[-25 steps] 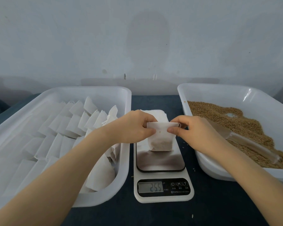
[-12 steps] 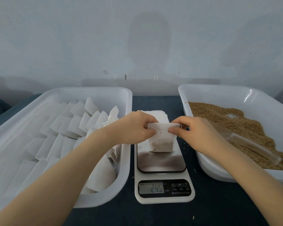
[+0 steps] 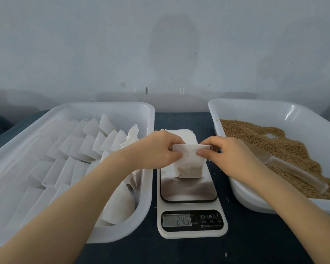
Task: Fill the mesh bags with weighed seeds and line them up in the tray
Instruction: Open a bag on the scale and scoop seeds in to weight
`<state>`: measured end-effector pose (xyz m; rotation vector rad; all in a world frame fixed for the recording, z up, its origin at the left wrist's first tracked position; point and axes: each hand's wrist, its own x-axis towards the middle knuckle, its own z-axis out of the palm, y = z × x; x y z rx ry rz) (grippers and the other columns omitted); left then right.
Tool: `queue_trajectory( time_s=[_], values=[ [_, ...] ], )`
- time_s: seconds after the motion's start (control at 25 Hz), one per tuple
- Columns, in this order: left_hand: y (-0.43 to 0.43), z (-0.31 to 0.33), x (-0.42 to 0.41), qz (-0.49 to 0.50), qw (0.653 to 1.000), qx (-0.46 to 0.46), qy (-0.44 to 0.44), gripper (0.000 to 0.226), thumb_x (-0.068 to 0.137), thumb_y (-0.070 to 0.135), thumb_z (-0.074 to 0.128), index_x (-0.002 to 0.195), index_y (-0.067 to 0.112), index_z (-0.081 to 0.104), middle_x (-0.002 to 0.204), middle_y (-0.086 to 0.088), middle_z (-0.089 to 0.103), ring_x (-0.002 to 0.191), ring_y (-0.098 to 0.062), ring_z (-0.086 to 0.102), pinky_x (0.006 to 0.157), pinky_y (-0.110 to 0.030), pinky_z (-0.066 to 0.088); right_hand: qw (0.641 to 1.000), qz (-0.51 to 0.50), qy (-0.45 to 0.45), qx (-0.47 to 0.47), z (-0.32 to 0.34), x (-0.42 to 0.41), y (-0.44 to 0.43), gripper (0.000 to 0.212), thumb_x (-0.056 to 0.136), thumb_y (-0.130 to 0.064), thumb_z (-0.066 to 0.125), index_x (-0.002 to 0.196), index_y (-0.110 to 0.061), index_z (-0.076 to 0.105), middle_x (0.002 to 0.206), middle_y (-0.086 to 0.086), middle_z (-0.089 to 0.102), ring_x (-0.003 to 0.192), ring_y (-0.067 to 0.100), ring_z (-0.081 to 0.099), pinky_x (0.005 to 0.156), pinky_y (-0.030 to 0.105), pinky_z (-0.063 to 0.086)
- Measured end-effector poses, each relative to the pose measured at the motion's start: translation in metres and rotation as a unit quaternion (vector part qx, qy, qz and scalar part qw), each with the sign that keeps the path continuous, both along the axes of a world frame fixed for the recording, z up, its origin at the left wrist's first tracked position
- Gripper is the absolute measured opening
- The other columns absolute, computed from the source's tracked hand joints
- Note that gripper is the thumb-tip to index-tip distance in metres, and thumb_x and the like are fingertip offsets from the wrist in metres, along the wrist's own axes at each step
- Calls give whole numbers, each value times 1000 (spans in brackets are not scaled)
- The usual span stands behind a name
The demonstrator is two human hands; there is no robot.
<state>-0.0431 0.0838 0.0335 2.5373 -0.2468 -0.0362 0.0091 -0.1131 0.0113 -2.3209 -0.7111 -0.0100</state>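
A filled mesh bag (image 3: 188,164) stands on the scale (image 3: 191,206), which reads 24.5, between the two trays. The left hand (image 3: 156,151) and right hand (image 3: 225,151) each pinch a top corner. Weighing looks done; next, I'd guess, the bag must be closed and set in the left tray (image 3: 147,187) beside the rows of bags (image 3: 88,147).

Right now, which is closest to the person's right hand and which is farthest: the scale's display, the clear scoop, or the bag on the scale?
1. Mesh bag: on the scale, its top pinched by the right hand.
2. Clear scoop: just right of the hand, lying in the seed tray.
3. Scale's display: at the scale's front edge, toward the person.
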Motion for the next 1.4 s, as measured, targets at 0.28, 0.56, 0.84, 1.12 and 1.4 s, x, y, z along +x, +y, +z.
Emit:
queue_trajectory(
  time_s=[0.28,0.56,0.84,1.12,1.4],
  values=[
    [0,0,0,4,1000,7,-2,16,91,18,55,98,18,70,67,12,59,58,1,52,60,-10,41,1000,-2,3,1,-1,0,0,7,85,-37,66,89,-31,67,68,-9,60,57,-8,51,55,6,37],
    [0,-1,-1,1,1000,-4,1,16,92,18,55,97,19,70,63,15,56,57,5,51,56,-5,40,1000,0,-1,1,-1,1,0,6,85,-37,65,88,-32,67,69,-8,60,58,-9,52,53,5,37],
    [2,-2,1,0,1000,-1,-4,16,91,17,55,94,15,70,62,13,56,57,2,50,56,-9,39,1000,5,-4,6,-1,0,0,4,85,-36,66,86,-32,66,67,-9,59,56,-10,51,53,4,36],
    [1,-3,1,4,1000,-22,-2,21,87,37,65,106,30,67,74,22,60,65,15,54,59,0,38,999,25,-14,19,0,0,-1,8,87,-36,64,80,-36,68,60,-24,59,53,-7,52,52,5,35],
    [-2,-3,-1,0,999,-47,20,36,82,47,69,113,30,64,100,13,70,90,-2,63,77,-13,47,997,67,-22,24,2,-4,0,6,84,-37,64,82,-41,69,66,-21,62,59,-5,55,57,5,38]
  ],
)
